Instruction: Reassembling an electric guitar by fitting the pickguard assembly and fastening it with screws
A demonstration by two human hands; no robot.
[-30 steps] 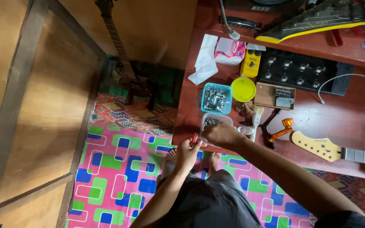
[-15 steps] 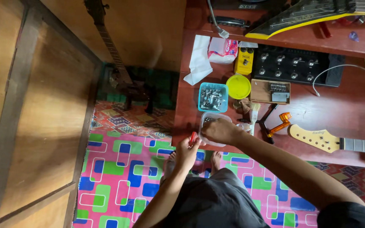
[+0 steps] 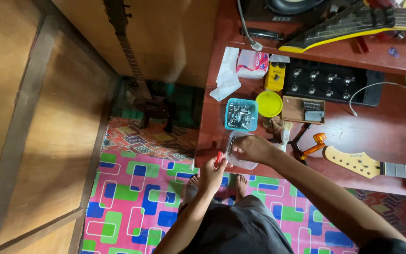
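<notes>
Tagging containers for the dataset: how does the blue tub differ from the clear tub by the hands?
The blue tub is opaque blue; the clear tub is see-through. The blue tub is full of small metal hardware; nothing can be made out in the clear tub. The blue tub stands free farther in on the red table; the clear tub sits at the near edge, right hand on it, left hand beside with a small red thing. Both are small, open-topped and rectangular.

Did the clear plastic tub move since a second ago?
No. The clear plastic tub sits just below the blue tray of metal parts at the red table's front edge, as before; only the camera shifted.
</notes>
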